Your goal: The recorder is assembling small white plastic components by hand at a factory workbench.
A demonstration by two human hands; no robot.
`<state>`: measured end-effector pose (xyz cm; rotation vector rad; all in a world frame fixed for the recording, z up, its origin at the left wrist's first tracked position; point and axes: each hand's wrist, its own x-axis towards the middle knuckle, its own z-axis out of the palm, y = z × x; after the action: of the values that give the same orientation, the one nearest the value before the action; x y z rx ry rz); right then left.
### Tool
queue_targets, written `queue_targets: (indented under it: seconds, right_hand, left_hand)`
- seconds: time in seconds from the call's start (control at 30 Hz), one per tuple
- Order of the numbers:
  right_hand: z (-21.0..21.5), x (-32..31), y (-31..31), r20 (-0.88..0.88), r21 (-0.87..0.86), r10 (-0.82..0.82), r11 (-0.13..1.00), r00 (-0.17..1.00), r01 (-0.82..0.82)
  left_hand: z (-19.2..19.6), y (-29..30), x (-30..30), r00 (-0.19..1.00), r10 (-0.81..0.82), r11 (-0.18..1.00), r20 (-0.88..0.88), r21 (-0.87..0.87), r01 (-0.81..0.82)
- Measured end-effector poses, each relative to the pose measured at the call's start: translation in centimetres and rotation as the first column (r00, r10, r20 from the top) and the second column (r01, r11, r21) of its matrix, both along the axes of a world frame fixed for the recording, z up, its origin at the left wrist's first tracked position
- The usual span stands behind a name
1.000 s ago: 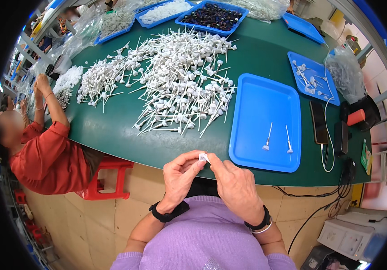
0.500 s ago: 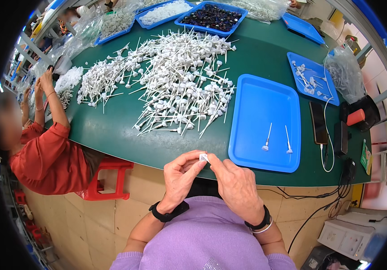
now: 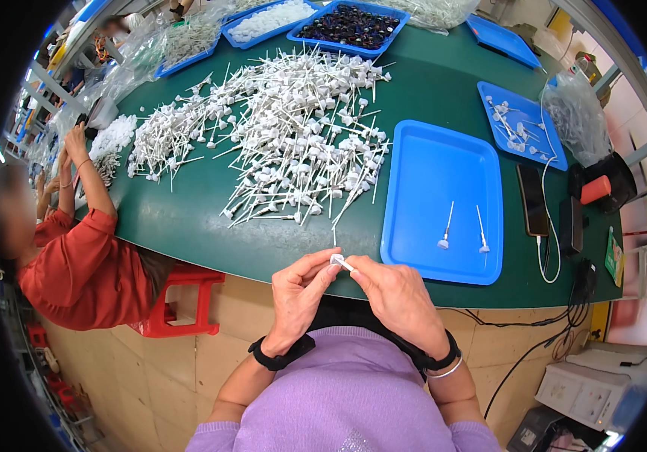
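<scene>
My left hand (image 3: 297,290) pinches a small white cap-like piece (image 3: 335,259) between thumb and fingers, near the table's front edge. My right hand (image 3: 398,297) is closed on a short white stick (image 3: 347,264) whose end meets that cap. Another thin white stick (image 3: 334,235) points from the left fingertips toward the pile; whether I hold it is unclear. Beyond my hands spreads a large pile of white-capped sticks (image 3: 301,143). To the right, a blue tray (image 3: 429,196) holds two white-capped sticks (image 3: 444,242), lying apart.
A smaller blue tray (image 3: 523,113) with several capped sticks is at the right, near a phone (image 3: 532,200) on a cable. Blue trays of dark round pieces (image 3: 350,29) and white pieces (image 3: 270,21) stand at the back. A person in red (image 3: 90,271) works at the left.
My right hand has shifted slightly right and turned, so the white stick in its fingers now shows. A thin stick now appears above the left fingertips. The view has shifted slightly.
</scene>
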<state>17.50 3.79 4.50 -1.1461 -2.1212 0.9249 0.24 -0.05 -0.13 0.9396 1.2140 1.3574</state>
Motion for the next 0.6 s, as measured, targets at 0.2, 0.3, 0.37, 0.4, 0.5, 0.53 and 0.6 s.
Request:
queue_targets:
  seconds: [0.2,0.3,0.37,0.4,0.5,0.53,0.6]
  right_hand:
    - [-0.8,0.1,0.6,-0.151,-0.109,0.02,0.993,0.988,-0.037]
    - [-2.2,0.0,0.7,-0.272,-0.23,0.029,0.969,0.962,-0.094]
    - [-2.3,0.3,1.1,-0.309,-0.498,0.03,0.846,0.95,-0.189]
    - [-2.4,0.4,1.2,-0.349,-0.548,0.016,0.808,0.937,-0.217]
    - [-3.0,0.5,1.3,-0.407,-0.615,-0.025,0.747,0.913,-0.254]
    - [-3.2,0.4,1.3,-0.392,-0.594,-0.029,0.771,0.919,-0.229]
    - [-2.8,0.1,0.9,-0.309,-0.48,-0.024,0.867,0.951,-0.134]
  left_hand:
    - [-0.1,-0.1,0.3,1.0,0.025,0.999,-0.011,0.023,-0.024]
    - [-0.1,-0.1,0.3,0.997,0.045,0.997,-0.068,0.062,-0.041]
    - [-0.3,-0.2,0.2,0.981,0.071,0.992,-0.179,0.115,-0.05]
    - [-0.5,-0.2,0.2,0.978,0.073,0.991,-0.195,0.12,-0.05]
    - [-0.8,-0.1,0.2,0.987,0.057,0.994,-0.152,0.097,-0.043]
    - [-0.6,0.1,0.2,0.996,0.038,0.997,-0.076,0.062,-0.034]
    - [-0.3,0.3,0.1,1.0,0.022,1.0,0.012,0.013,-0.022]
